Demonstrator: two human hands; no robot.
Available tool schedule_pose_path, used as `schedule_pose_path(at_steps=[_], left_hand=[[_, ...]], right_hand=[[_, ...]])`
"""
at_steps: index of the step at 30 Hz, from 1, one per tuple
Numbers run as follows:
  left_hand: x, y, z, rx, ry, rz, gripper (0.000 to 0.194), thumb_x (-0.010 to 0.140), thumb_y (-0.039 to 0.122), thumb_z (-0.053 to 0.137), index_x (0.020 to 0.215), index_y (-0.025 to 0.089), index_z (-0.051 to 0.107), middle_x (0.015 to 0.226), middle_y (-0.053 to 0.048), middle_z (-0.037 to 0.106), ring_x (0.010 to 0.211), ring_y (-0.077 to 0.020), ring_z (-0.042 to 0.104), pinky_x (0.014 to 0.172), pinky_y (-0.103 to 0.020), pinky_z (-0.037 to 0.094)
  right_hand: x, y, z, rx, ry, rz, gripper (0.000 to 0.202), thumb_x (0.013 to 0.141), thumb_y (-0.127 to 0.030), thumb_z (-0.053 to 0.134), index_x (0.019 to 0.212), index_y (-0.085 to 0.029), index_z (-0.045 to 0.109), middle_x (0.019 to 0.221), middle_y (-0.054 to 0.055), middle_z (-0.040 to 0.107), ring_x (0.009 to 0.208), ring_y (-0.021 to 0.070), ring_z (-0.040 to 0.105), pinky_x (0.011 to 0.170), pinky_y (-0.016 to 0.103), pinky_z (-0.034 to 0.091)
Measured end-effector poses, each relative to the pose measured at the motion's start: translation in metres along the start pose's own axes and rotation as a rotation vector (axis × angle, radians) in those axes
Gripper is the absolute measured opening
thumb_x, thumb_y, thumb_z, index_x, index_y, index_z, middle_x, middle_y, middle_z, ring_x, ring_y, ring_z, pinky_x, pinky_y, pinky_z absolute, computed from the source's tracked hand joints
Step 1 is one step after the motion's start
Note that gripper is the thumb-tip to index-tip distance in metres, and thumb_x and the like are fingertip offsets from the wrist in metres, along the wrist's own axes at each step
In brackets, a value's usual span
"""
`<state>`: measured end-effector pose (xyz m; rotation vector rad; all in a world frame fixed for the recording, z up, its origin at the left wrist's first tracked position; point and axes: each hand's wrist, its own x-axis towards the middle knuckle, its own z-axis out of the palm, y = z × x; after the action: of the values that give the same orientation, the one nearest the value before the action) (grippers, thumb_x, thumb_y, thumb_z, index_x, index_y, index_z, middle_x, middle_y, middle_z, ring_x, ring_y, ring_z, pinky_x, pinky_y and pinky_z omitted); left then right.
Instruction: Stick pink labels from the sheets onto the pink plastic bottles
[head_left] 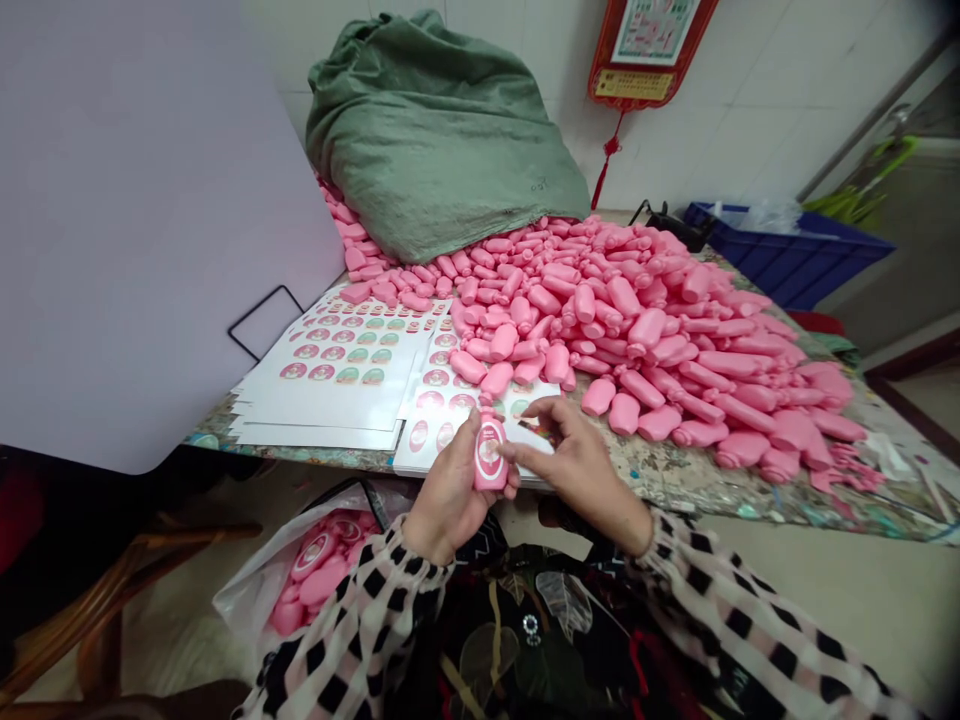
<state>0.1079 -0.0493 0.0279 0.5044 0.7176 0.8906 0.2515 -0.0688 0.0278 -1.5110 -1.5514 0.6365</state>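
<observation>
My left hand (452,494) is wrapped round a small pink bottle (491,478), which stands upright in it over the table's front edge. An oval pink-and-white label (490,449) sits on the bottle's front. The thumb of my right hand (574,458) touches the label's right side, while its other fingers are spread and curved, holding nothing that I can see. Just behind both hands lies a stack of sticker sheets (424,458) with pink and green oval labels, partly covered by the hands and bottles.
Many pink bottles (645,330) spill from a green sack (442,140) across the table. More label sheets (322,400) lie to the left, beside a large pale panel (150,230). Below the table, a clear plastic bag (251,600) holds labelled bottles. A blue crate (795,262) stands at the right.
</observation>
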Motion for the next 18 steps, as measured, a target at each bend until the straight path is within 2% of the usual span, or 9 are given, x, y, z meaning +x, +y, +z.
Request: schedule_pose_path(at_steps=[2,4,7,10,13,16,18], left_hand=[[0.001,-0.003,0.006,-0.112,0.041,-0.031,0.024,0.089,0.036,0.045,0.091,0.014,0.053,0.067,0.0,0.058,0.054,-0.01,0.058,0.048,-0.02,0.046],[0.0,-0.005,0.011,-0.171,0.077,-0.071,0.022,0.09,0.033,0.043,0.091,0.014,0.054,0.072,-0.002,0.061,0.057,-0.01,0.06,0.05,-0.02,0.047],[-0.001,-0.009,0.011,-0.143,0.072,-0.165,0.028,0.09,0.039,0.042,0.087,0.015,0.054,0.063,-0.001,0.058,0.046,-0.0104,0.055,0.039,-0.02,0.041],[0.0,-0.013,0.005,-0.07,0.053,-0.215,0.037,0.089,0.048,0.038,0.079,0.016,0.052,0.05,0.001,0.052,0.036,-0.0098,0.048,0.032,-0.018,0.032],[-0.001,-0.015,-0.002,-0.01,-0.023,-0.235,0.044,0.088,0.055,0.034,0.079,0.016,0.052,0.048,0.001,0.051,0.033,-0.0098,0.046,0.029,-0.018,0.029],[-0.01,-0.012,-0.011,0.04,-0.083,-0.239,0.047,0.086,0.06,0.034,0.087,0.016,0.053,0.053,0.001,0.053,0.033,-0.0093,0.045,0.029,-0.018,0.031],[-0.021,-0.007,-0.02,0.079,-0.067,-0.206,0.046,0.085,0.059,0.036,0.099,0.019,0.052,0.058,0.001,0.055,0.038,-0.0102,0.049,0.032,-0.019,0.034]], right_hand=[[-0.007,-0.008,0.009,0.007,-0.057,-0.014,0.044,0.066,-0.046,0.071,0.099,-0.024,0.054,0.088,0.0,0.058,0.075,0.0159,0.052,0.064,0.026,0.04],[-0.012,-0.01,0.017,0.055,-0.082,-0.005,0.041,0.069,-0.046,0.069,0.1,-0.024,0.052,0.088,-0.001,0.058,0.074,0.0151,0.052,0.064,0.026,0.04],[-0.013,-0.003,0.024,0.174,-0.031,0.048,0.034,0.075,-0.046,0.064,0.097,-0.024,0.05,0.083,-0.002,0.058,0.07,0.0134,0.052,0.062,0.024,0.04],[-0.009,0.006,0.027,0.225,-0.004,0.069,0.031,0.076,-0.045,0.062,0.094,-0.023,0.05,0.079,-0.003,0.058,0.066,0.0121,0.051,0.06,0.023,0.038],[-0.007,0.01,0.028,0.226,0.006,0.082,0.028,0.078,-0.046,0.06,0.09,-0.022,0.052,0.073,-0.004,0.056,0.063,0.0112,0.049,0.058,0.022,0.037],[-0.004,0.014,0.023,0.186,-0.033,0.066,0.026,0.081,-0.046,0.056,0.087,-0.021,0.055,0.069,-0.004,0.055,0.061,0.0109,0.048,0.056,0.022,0.035],[0.0,0.021,0.014,0.086,-0.053,0.043,0.027,0.082,-0.047,0.055,0.08,-0.02,0.057,0.068,-0.004,0.056,0.061,0.011,0.048,0.056,0.022,0.035]])
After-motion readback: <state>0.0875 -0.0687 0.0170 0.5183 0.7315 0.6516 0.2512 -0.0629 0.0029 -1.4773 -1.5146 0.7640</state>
